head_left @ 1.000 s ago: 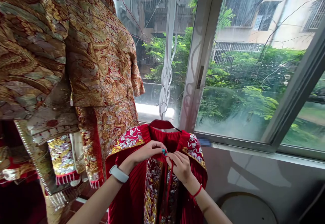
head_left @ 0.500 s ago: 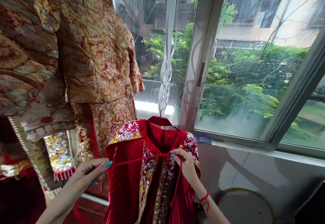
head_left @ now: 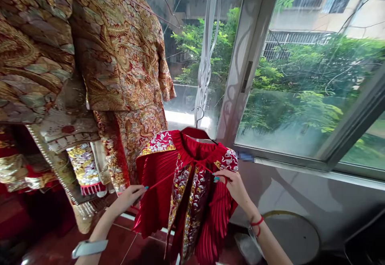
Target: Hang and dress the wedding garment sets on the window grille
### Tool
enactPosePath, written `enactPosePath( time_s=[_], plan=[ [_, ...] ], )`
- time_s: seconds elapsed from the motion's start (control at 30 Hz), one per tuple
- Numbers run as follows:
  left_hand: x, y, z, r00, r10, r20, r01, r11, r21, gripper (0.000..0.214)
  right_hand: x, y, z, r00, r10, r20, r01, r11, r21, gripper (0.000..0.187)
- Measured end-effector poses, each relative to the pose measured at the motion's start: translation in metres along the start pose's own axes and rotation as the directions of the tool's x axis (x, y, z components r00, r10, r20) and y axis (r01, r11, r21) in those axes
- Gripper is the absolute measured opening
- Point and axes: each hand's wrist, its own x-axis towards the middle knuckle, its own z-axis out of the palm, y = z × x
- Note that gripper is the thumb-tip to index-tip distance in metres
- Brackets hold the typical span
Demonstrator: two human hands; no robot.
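A red pleated garment [head_left: 156, 193] with silver and gold embroidery hangs on a clothes hanger [head_left: 195, 132]. At its gathered neck a thin red cord [head_left: 164, 179] is crossed or tied; I cannot tell which. My left hand [head_left: 131, 197] pinches one end of the cord, out to the left of the front. To the right, my right hand [head_left: 230, 181] pinches the other end, close to the embroidered collar. Both lengths of cord run taut from the middle of the neck. The garment's front edges part below the neckline.
Gold brocade jackets [head_left: 120, 56] hang at the left, with fringed and beaded pieces below. A sliding window [head_left: 288, 112] stands behind, its sill [head_left: 300, 171] running right. A round board [head_left: 291, 233] leans against the wall. The tiled floor [head_left: 120, 237] is dark red.
The right hand has moved away from the neck's middle to the right, drawing its cord end out. The left hand has come lower and right in view. The view has tilted down.
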Motion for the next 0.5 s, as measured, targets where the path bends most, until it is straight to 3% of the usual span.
enactPosePath(
  time_s=[0.03,0.1,0.13,0.2,0.27,0.37,0.5],
  plan=[
    [0.003,0.008,0.010,0.999,0.041,0.017,-0.042,0.998,0.048,0.037,0.001,0.000,0.000,0.999,-0.013,0.029,0.013,1.000,0.000,0.021],
    [0.013,0.036,0.033,0.982,0.181,-0.060,-0.175,0.979,0.101,0.030,0.005,-0.001,0.001,0.997,-0.018,0.076,0.014,0.999,0.050,0.021],
    [0.018,0.055,0.046,0.953,0.270,-0.134,-0.252,0.958,0.135,0.033,0.008,-0.001,0.001,0.995,0.004,0.102,-0.015,0.994,0.109,0.020],
    [0.029,0.093,0.073,0.904,0.400,-0.151,-0.360,0.903,0.233,0.041,0.013,-0.002,0.003,0.980,0.099,0.171,-0.146,0.948,0.283,0.020],
    [0.039,0.124,0.097,0.898,0.395,-0.192,-0.309,0.879,0.363,0.041,0.015,-0.003,0.004,0.936,0.206,0.286,-0.320,0.837,0.443,0.030],
    [0.048,0.145,0.120,0.892,0.370,-0.260,-0.227,0.864,0.450,0.033,0.015,-0.006,0.009,0.874,0.303,0.380,-0.475,0.696,0.538,0.034],
    [0.051,0.147,0.134,0.889,0.371,-0.267,-0.220,0.860,0.460,0.026,0.027,-0.005,0.026,0.862,0.452,0.231,-0.507,0.749,0.426,0.035]
  ],
)
